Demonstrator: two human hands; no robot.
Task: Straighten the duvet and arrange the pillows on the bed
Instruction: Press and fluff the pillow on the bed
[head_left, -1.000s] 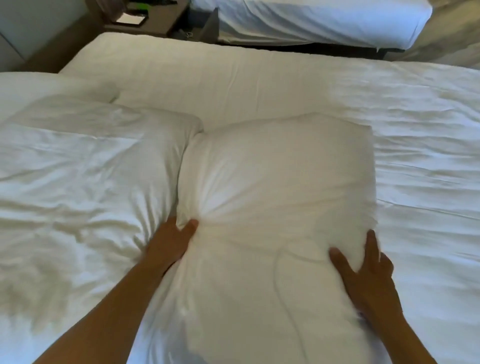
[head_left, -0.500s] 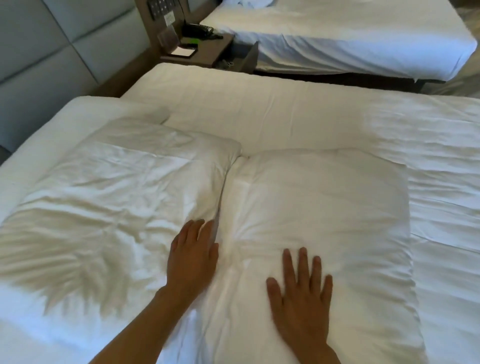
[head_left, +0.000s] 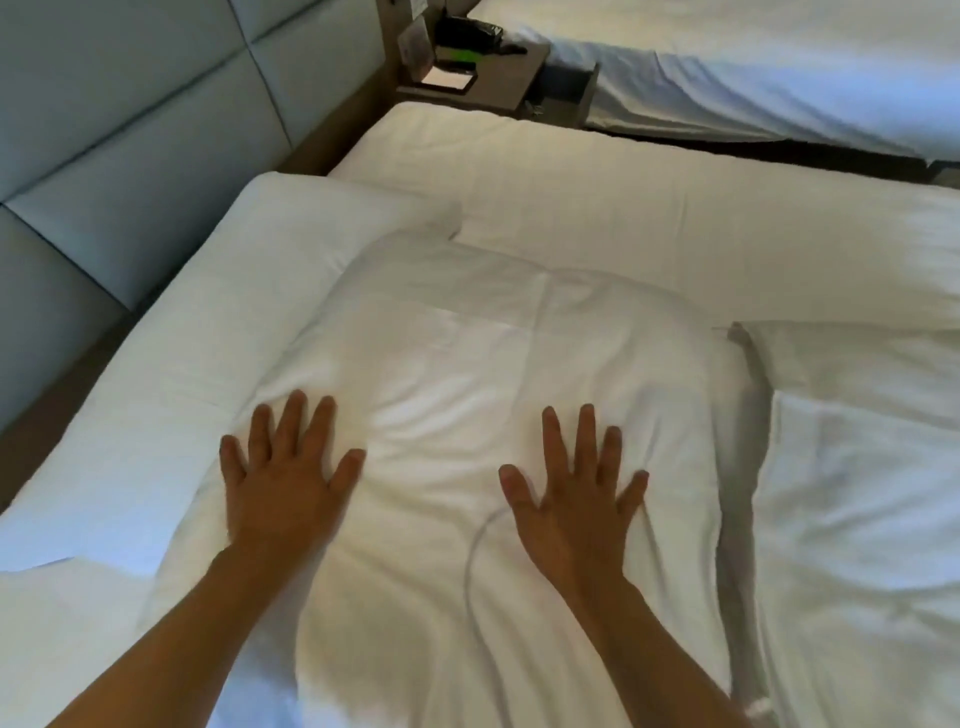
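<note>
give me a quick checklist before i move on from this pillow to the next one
1. Both hands free: ok. Left hand and right hand lie flat and open on the near pillow, gripping nothing.
2. Near pillow smooth: not ok. Creases show between the hands and lower down.
3. Right-hand pillow set beside it: ok. The edges meet along a narrow seam, though it is wrinkled.
4. Pillow behind sits against the headboard: ok.
5. Duvet straight: cannot tell. Only part shows, and that part looks flat.
6. Pillows square with the bed edge: cannot tell, near edge out of view.
</note>
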